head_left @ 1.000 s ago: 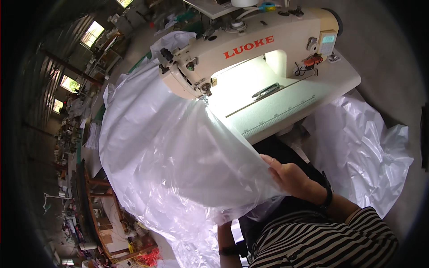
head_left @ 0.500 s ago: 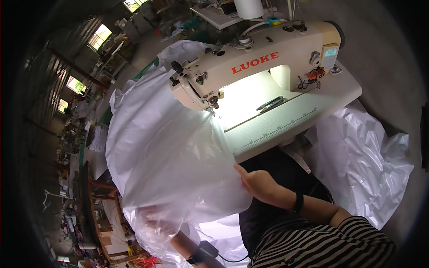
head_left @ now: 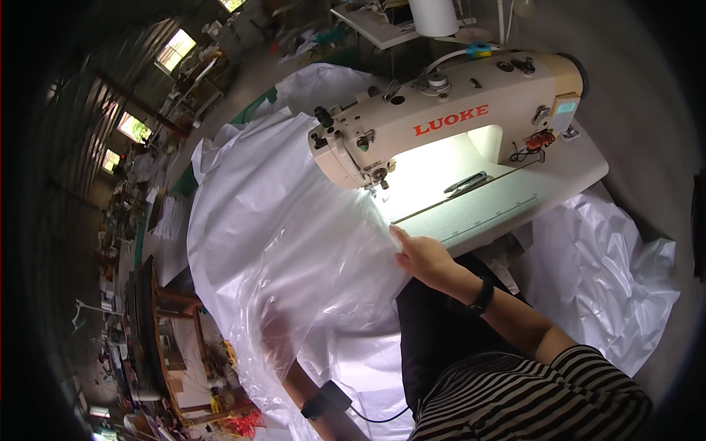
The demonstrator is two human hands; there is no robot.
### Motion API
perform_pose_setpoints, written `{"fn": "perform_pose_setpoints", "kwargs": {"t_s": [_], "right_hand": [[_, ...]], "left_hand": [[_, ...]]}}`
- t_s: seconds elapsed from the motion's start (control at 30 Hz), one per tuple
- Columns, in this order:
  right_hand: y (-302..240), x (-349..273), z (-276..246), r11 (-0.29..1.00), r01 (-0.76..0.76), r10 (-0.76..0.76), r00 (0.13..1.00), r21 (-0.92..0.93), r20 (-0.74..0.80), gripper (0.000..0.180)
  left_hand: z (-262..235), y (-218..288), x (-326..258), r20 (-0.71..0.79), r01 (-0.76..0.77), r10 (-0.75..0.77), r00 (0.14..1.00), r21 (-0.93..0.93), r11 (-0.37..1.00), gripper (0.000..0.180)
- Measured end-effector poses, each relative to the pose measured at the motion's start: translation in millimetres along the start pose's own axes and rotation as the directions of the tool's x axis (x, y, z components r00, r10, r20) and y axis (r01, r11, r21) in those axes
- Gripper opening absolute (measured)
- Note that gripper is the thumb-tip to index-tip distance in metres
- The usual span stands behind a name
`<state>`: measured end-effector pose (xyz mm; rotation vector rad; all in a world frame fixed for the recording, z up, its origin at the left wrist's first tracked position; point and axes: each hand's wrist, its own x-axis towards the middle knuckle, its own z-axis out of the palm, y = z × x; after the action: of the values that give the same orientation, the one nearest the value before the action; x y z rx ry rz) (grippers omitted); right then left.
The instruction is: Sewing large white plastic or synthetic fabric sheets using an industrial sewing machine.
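Head view, right fingers [head_left: 404,239] nearly closed, holding translucent sheeting [head_left: 323,242]; left hand [head_left: 277,332] beneath

Under the arm [head_left: 448,117] of the sewing machine [head_left: 570,81] there is an opening where a hand could pass, but thread snips [head_left: 467,184] lie inside. At its left, the presser foot [head_left: 378,192] is an obstacle. The translucent plastic sheet [head_left: 246,198] obstructs the left side, and the right hand [head_left: 428,259] occupies the bed's [head_left: 566,170] near left corner.
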<state>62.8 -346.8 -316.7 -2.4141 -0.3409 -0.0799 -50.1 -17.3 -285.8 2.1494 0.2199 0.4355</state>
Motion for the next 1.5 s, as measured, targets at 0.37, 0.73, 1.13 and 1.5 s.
{"fn": "perform_pose_setpoints", "kwargs": {"t_s": [0.37, 0.73, 1.13, 1.5], "right_hand": [[10, -69, -30, 0.813, -0.216, 0.146, 0.975, 0.540, 0.170, 0.060], [12, -80, -31, 0.658, -0.284, 0.153, 0.957, 0.698, 0.245, 0.053], [26, -87, -38, 0.657, -0.310, 0.181, 0.950, 0.687, 0.256, 0.048], [23, -80, -40, 0.999, 0.027, -0.025, 0.999, 0.035, -0.040, 0.046]], "left_hand": [[1, 87, -46, 0.727, 0.240, 0.158, 0.669, -0.412, 0.879, 0.036], [21, -13, 108, 0.325, -0.131, -0.202, 0.924, 0.765, 0.631, 0.052], [163, 119, -74, 0.453, -0.741, 0.627, 0.634, 0.123, 0.660, 0.026], [191, 93, -109, 0.571, -0.609, 0.627, 0.530, -0.258, 0.750, 0.014]]}}
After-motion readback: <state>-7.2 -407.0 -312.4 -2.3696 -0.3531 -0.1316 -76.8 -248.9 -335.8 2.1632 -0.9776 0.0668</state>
